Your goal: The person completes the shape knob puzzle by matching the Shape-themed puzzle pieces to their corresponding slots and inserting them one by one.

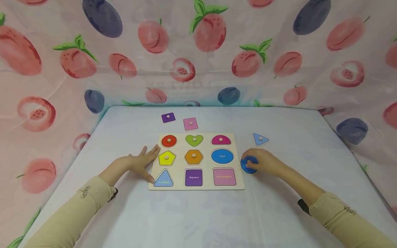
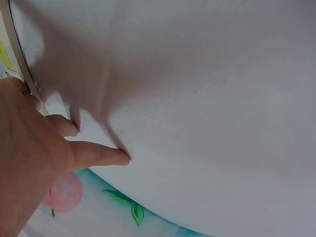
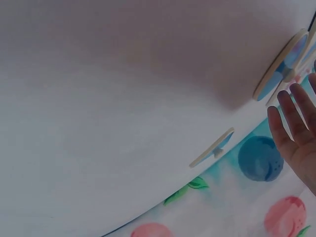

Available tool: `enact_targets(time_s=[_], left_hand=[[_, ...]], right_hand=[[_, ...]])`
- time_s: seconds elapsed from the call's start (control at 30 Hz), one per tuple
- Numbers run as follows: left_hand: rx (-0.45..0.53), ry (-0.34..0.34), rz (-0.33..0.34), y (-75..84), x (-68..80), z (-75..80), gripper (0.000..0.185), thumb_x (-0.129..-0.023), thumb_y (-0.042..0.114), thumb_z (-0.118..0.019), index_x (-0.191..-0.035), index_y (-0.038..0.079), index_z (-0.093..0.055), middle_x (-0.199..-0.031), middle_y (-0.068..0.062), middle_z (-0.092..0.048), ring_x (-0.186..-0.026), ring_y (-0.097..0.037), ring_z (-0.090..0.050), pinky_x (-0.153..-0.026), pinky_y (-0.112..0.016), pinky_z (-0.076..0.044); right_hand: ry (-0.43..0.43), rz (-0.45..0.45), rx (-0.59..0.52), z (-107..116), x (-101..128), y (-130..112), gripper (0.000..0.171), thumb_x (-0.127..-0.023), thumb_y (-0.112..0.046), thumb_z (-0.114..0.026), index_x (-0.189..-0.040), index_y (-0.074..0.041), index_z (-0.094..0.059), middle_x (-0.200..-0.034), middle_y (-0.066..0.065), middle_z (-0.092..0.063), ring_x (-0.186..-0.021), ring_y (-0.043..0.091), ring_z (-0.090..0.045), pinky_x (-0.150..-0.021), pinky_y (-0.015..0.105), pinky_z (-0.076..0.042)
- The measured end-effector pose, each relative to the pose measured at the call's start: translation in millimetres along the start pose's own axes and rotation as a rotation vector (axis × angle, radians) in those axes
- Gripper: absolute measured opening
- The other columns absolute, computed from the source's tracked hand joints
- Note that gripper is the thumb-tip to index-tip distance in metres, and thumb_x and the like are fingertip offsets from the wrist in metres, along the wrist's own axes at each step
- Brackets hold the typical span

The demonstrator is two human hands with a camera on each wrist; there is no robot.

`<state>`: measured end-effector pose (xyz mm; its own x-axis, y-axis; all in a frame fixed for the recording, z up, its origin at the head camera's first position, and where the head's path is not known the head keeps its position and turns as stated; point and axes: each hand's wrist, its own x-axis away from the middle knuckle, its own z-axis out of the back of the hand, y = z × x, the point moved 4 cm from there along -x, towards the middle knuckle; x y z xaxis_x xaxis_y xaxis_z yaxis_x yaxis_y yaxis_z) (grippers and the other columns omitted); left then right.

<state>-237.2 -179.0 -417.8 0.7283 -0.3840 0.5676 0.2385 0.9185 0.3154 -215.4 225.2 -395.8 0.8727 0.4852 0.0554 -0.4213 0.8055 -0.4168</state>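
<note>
A wooden shape puzzle board [image 1: 177, 172] lies flat on the table. My left hand [image 1: 142, 162] is spread at its left edge, thumb by the lower left corner and fingertips near the upper left; the left wrist view shows the hand [image 2: 29, 148] against the board's side. Just off the board's right edge, my right hand [image 1: 263, 161] pinches the knob of a blue oval puzzle piece [image 1: 252, 169]. In the right wrist view this piece [image 3: 269, 89] stands tilted, with the other fingers [image 3: 291, 116] extended beside it. The blue oval slot [image 1: 222, 159] shows its printed label.
A light blue triangle piece [image 1: 258, 140] lies beyond my right hand. Behind the board are a purple piece [image 1: 165, 119] and a pink piece [image 1: 187, 126]. Several knobbed shapes, such as the red circle [image 1: 165, 144], sit in the board. A fruit-print cloth [image 1: 130, 89] hangs behind.
</note>
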Motion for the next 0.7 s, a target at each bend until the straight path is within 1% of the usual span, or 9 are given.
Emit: enact_targets(time_s=[0.13,0.3,0.53,0.7], left_hand=[[0.001,0.002,0.008,-2.2,-0.4,-0.8,0.126,-0.066,0.05,-0.079,-0.152,0.014,0.004,-0.159,-0.009,0.015,-0.141,-0.045,0.017,-0.095,-0.081,0.004],[-0.008,0.015,0.012,-4.5,-2.8,-2.1,0.128,-0.064,0.052,-0.08,-0.152,0.014,0.004,-0.159,-0.009,0.015,-0.141,-0.045,0.017,-0.094,-0.081,0.004],[-0.022,0.034,0.01,-2.6,-2.0,-2.2,0.128,-0.064,0.049,-0.081,-0.152,0.014,0.004,-0.159,-0.009,0.013,-0.141,-0.046,0.016,-0.093,-0.082,0.002],[-0.02,0.04,0.019,-1.7,-3.0,-3.7,0.128,-0.063,0.048,-0.082,-0.152,0.014,0.004,-0.159,-0.01,0.013,-0.141,-0.045,0.016,-0.092,-0.082,0.002]], right_hand=[[0.008,0.003,0.032,-3,-1,8,0.021,-0.083,-0.01,-0.07,-0.103,-0.003,-0.067,-0.109,0.015,-0.067,-0.105,0.033,-0.06,-0.089,0.046,-0.052],[0.012,0.064,0.052,-3,-3,16,0.02,-0.081,-0.007,-0.071,-0.1,-0.002,-0.068,-0.109,0.016,-0.067,-0.106,0.035,-0.06,-0.09,0.046,-0.052],[-0.037,0.099,0.022,0,-8,21,0.013,-0.082,-0.004,-0.07,-0.094,-0.005,-0.071,-0.112,0.019,-0.066,-0.109,0.038,-0.059,-0.089,0.047,-0.052],[-0.065,0.133,0.057,1,-10,20,0.012,-0.082,-0.005,-0.07,-0.094,-0.006,-0.072,-0.111,0.019,-0.066,-0.108,0.039,-0.058,-0.089,0.047,-0.052]])
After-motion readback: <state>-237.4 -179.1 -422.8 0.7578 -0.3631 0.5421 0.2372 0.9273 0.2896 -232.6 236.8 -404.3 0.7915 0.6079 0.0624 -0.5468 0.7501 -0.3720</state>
